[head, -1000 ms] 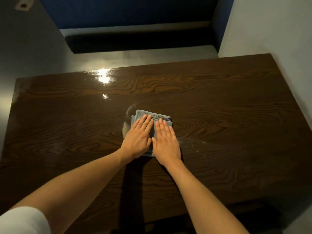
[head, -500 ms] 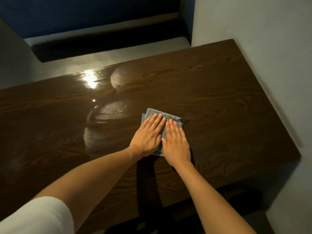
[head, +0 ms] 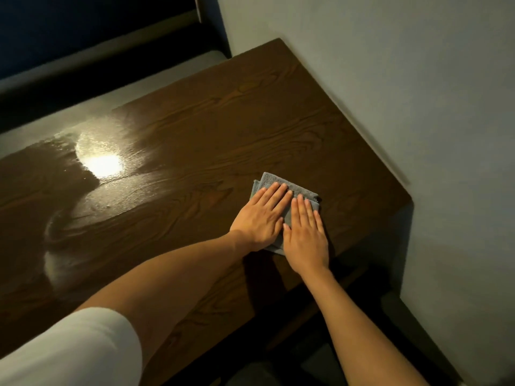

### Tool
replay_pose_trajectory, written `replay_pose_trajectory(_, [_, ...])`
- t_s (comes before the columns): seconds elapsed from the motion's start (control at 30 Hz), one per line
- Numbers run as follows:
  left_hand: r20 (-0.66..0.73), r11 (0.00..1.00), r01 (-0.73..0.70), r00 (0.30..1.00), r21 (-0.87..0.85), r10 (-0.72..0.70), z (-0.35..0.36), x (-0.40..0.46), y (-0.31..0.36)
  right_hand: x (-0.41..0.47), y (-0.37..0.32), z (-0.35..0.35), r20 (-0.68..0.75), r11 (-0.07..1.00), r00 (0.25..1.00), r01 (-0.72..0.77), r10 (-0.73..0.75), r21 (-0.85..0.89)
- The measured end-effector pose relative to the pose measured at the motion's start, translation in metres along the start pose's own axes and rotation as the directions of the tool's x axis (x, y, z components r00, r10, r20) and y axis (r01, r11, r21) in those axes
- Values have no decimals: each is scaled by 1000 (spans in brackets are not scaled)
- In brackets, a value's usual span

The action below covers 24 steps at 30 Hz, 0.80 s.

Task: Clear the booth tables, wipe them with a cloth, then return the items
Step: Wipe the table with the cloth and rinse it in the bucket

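A folded grey cloth [head: 289, 188] lies flat on the dark wooden booth table [head: 223, 129], towards its right end. My left hand [head: 260, 217] presses on the cloth's left half with straight fingers. Beside it my right hand [head: 305, 232] presses on the right half, fingers straight too. The two hands touch side by side and hide most of the cloth. A damp, shiny streak [head: 92, 199] curves over the table to the left of the hands.
A grey wall [head: 404, 93] runs along the table's right edge. A booth seat with a dark blue back [head: 83, 32] stands beyond the far edge. A lamp's bright reflection [head: 103, 164] shows on the wet wood at left.
Both hands have slid the cloth to the right across the table, closer to the wall, leaving a wet streak behind at left. The view has turned right with them.
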<state>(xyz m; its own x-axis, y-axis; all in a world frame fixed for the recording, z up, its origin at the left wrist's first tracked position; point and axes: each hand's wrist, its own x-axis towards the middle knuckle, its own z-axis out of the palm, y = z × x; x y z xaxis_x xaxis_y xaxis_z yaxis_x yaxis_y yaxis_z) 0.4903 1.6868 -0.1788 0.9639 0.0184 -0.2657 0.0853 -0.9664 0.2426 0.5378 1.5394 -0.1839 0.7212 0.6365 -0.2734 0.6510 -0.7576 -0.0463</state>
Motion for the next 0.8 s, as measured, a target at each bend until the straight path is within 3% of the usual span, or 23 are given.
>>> replay_pose_trajectory(0.33, [69, 988, -151, 986, 30, 149, 10, 23, 54, -40, 39, 16, -15, 975, 975, -219, 220, 47])
replay_pose_trajectory(0.57, [71, 976, -215, 975, 25, 213, 20, -28, 49, -81, -1, 35, -14, 950, 952, -303, 306, 79])
replay_pose_trajectory(0.8, [51, 972, -234, 971, 23, 232, 35, -110, 13, -128, -84, 49, -33, 939, 945, -318, 325, 128])
